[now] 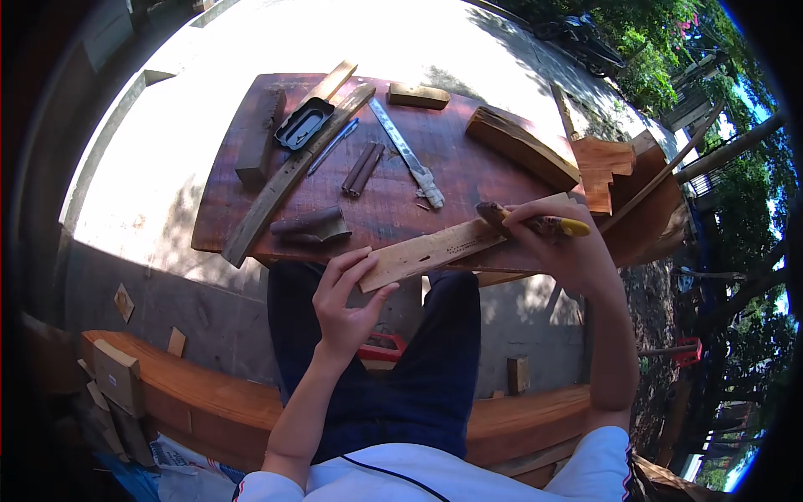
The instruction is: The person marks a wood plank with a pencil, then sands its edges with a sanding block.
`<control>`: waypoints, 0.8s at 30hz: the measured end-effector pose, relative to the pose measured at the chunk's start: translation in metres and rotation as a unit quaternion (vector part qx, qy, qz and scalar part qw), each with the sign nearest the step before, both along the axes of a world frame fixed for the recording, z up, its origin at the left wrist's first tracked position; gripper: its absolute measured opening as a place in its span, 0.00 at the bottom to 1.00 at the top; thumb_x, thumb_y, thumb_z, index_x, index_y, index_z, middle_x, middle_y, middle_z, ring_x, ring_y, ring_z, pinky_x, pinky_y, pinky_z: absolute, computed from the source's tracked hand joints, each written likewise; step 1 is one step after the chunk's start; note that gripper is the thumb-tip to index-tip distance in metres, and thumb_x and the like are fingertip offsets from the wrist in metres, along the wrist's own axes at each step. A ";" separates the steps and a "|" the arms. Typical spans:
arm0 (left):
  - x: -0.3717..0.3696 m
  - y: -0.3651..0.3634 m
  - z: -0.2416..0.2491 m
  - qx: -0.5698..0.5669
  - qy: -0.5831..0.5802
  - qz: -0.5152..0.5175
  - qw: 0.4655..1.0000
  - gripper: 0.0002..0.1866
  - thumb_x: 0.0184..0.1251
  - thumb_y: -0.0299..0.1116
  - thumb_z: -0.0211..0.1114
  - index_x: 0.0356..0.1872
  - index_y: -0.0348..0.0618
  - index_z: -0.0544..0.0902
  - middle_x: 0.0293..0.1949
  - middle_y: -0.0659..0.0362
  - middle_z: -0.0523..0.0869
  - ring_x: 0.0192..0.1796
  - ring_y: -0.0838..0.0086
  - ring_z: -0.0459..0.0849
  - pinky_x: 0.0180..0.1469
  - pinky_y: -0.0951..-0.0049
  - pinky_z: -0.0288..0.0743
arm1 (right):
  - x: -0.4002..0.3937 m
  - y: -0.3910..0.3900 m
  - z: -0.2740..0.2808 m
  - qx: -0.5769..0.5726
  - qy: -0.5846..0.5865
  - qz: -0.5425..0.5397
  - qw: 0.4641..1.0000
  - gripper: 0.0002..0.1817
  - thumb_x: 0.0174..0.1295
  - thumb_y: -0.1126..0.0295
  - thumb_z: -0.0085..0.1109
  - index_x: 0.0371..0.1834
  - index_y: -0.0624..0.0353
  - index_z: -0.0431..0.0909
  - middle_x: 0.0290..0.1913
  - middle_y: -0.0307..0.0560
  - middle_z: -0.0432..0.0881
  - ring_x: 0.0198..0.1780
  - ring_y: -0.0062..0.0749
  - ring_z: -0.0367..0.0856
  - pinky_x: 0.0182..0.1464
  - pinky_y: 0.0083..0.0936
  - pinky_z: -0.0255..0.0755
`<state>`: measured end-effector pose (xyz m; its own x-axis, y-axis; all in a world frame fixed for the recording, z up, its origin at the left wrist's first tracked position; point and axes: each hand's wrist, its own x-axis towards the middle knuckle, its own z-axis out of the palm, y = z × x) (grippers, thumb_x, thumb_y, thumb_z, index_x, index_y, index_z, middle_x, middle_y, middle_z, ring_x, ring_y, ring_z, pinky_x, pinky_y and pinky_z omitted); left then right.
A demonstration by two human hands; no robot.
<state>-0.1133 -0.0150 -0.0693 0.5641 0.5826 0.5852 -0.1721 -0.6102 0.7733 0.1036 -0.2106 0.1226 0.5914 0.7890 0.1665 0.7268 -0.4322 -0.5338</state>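
Observation:
My left hand (pixel 345 299) grips the near left end of a pale wooden board (pixel 427 255), thumb below and fingers over the top. The board slants up to the right above the table's near edge, with a small slot and a patch of dark specks on its face. My right hand (pixel 562 244) is closed round a paintbrush (pixel 552 224) with a yellow handle end. Its dark brush head lies over the board's upper right part. Left of the board, a curved brown piece (pixel 311 227) rests on the table.
The reddish wooden table (pixel 452 167) carries a black tray (pixel 305 123), a blue pen (pixel 333 146), two brown rods (pixel 363 170), a flat metal strip (pixel 406 153) with a wrapped end, a long wooden strip (pixel 293 180) and a thick block (pixel 523 149). Behind my legs is a timber beam (pixel 209 393).

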 end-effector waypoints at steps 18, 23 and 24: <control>0.009 -0.005 -0.008 0.016 -0.017 0.006 1.000 0.44 0.53 0.29 0.91 0.75 0.37 0.82 0.57 0.50 0.92 0.58 0.62 0.93 0.59 0.65 0.88 | -0.085 0.039 -0.015 -0.148 -0.153 0.105 0.971 0.11 0.59 0.79 0.70 0.44 0.62 0.82 0.50 0.57 0.90 0.45 0.55 0.93 0.45 0.45 0.87; 0.008 -0.004 -0.006 -0.017 -0.012 -0.014 1.000 0.45 0.54 0.32 0.91 0.75 0.38 0.81 0.56 0.49 0.92 0.56 0.59 0.93 0.58 0.62 0.88 | -0.106 0.031 -0.002 -0.092 -0.063 0.184 0.977 0.14 0.59 0.79 0.69 0.49 0.61 0.82 0.55 0.57 0.90 0.44 0.55 0.94 0.46 0.47 0.87; 0.008 -0.003 -0.006 -0.008 -0.010 -0.011 1.000 0.45 0.54 0.32 0.91 0.76 0.37 0.81 0.56 0.49 0.92 0.56 0.59 0.93 0.58 0.62 0.88 | -0.094 0.027 -0.002 -0.088 -0.065 0.152 0.982 0.15 0.59 0.80 0.69 0.50 0.60 0.83 0.56 0.56 0.90 0.44 0.55 0.94 0.47 0.48 0.87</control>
